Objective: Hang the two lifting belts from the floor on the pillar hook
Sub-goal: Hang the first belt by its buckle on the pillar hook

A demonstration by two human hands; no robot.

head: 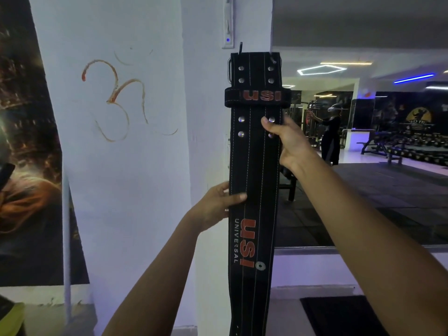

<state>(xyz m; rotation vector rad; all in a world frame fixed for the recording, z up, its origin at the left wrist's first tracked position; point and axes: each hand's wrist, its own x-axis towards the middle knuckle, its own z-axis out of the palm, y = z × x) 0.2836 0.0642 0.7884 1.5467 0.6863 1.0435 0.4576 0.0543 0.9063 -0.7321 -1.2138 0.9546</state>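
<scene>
belt [254, 166]: hung upright against pillar [208, 141], buckle end up at hook [240, 47]
right hand [288, 141]: fingers pinched belt edge, steadying it
left hand [218, 204]: fingers clamped lower edge, kept it straight

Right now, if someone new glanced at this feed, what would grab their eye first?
The long black lifting belt with red USI lettering, hanging upright against the white pillar at centre frame. The left hand pinches its left edge midway, the right hand grips its right edge higher up. An orange symbol marks the wall left.
</scene>
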